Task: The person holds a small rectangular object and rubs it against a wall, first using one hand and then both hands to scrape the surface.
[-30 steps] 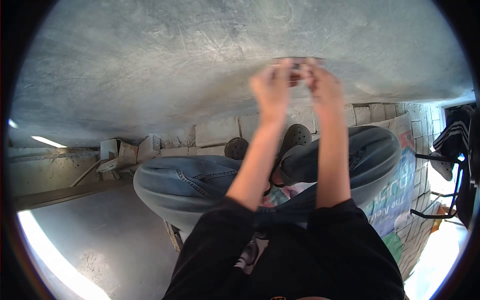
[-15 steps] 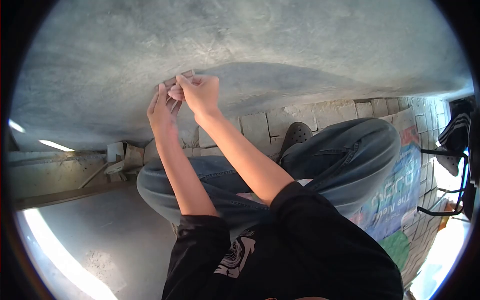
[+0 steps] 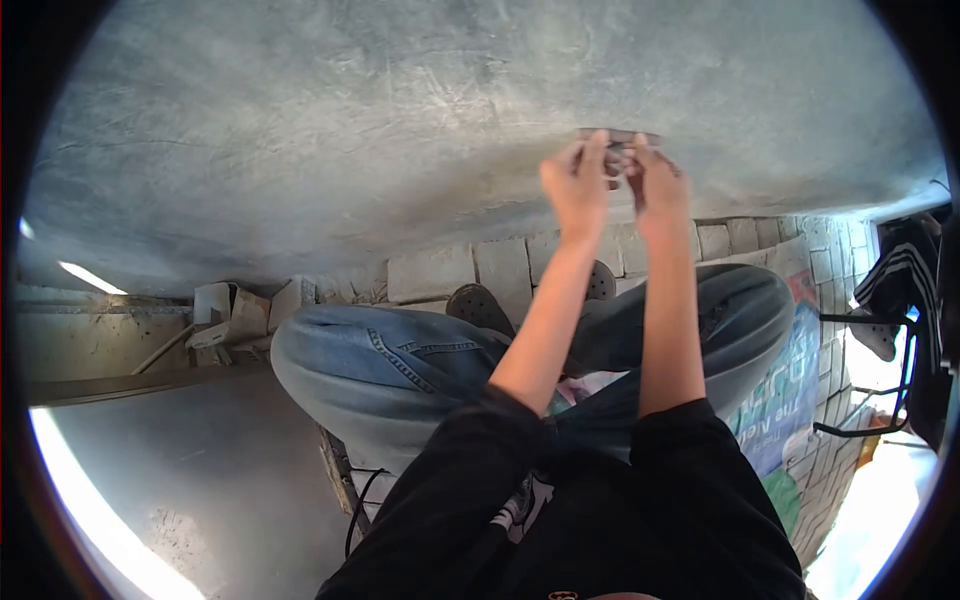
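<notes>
A thin, narrow brown strip (image 3: 622,135) lies across the fingertips of both hands, against or just in front of the grey wall-like surface (image 3: 400,110). My left hand (image 3: 577,185) is closed on the strip's left part, thumb and fingers pinched together. Close beside it on the right, my right hand (image 3: 660,185) pinches the strip's other part. Both hands are somewhat blurred, and what lies between the curled fingers cannot be made out.
Pale bricks (image 3: 432,273) run along the base of the surface. Broken cardboard pieces (image 3: 248,315) lie at the left, above a grey panel (image 3: 240,450). A printed banner (image 3: 785,415) and a black metal frame (image 3: 905,375) are on the right, near a person's striped leg (image 3: 905,270).
Both hands have moved right along the grey surface with the strip. They are now side by side and the forearms are more upright. Both dark shoes now show between the legs.
</notes>
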`<move>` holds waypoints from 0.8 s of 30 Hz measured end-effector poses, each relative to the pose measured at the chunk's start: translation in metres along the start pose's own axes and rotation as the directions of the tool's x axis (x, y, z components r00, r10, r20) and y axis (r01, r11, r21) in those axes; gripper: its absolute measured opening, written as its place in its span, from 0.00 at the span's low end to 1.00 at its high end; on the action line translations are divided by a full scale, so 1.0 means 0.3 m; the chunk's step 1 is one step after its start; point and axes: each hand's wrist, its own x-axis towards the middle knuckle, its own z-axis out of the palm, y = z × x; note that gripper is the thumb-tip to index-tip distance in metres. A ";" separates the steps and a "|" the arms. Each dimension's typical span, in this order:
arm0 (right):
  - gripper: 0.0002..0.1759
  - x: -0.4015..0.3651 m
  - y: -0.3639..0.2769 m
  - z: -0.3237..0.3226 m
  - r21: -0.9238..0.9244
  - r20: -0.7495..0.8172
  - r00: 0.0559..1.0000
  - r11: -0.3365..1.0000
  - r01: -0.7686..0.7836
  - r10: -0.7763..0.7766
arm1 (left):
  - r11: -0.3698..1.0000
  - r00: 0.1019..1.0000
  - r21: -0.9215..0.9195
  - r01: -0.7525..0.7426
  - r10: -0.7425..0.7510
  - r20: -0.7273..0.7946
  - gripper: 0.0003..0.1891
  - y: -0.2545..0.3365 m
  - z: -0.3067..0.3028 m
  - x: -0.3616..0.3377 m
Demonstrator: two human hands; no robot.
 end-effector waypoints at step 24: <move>0.10 -0.022 0.023 0.035 -0.048 -0.078 0.992 0.994 0.097 -0.100 | 0.946 0.992 0.303 -0.119 0.128 -0.009 0.11 -0.003 -0.004 0.002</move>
